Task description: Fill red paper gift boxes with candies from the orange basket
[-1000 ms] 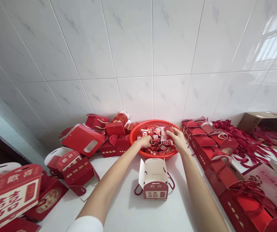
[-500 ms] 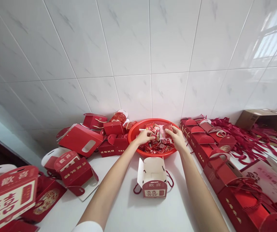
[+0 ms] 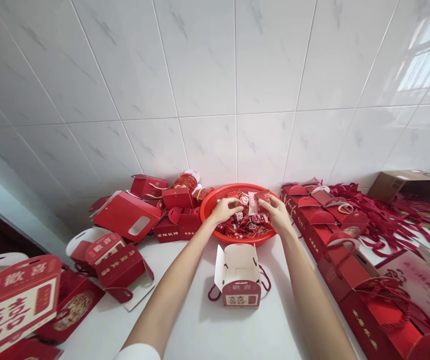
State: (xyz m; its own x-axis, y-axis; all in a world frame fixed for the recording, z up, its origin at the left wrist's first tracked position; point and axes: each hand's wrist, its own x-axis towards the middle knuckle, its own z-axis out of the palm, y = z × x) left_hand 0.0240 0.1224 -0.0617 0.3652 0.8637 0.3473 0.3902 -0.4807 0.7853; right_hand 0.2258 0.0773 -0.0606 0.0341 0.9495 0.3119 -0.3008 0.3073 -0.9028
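A red plastic basket (image 3: pixel 209 200) holds a heap of wrapped sweets (image 3: pixel 252 227), mostly red with white print. My left hand (image 3: pixel 226 210) reaches over its left side with curled fingers beside a red wrapped sweet; whatever lies between the fingertips is hidden. My right hand (image 3: pixel 278 212), over the right side, pinches a flat red packet (image 3: pixel 263 196) between thumb and fingers. A pale pink packet (image 3: pixel 253 204) lies just left of it. In front of the basket stands an open-topped red and cream gift box (image 3: pixel 241 287), flaps up and rope handles hanging at both sides.
Several red gift boxes (image 3: pixel 124 215) are piled at the left. A row of closed red boxes (image 3: pixel 335 250) runs along the right. Dark red ribbons (image 3: pixel 380 215) lie behind that row, near a brown carton (image 3: pixel 402 185). A tiled wall (image 3: pixel 207 145) rises behind the white table (image 3: pixel 199 330).
My left hand has lifted slightly, its fingers drawn up around the sweets. My right hand still grips the red packet, a touch farther right. The view has shifted a little.
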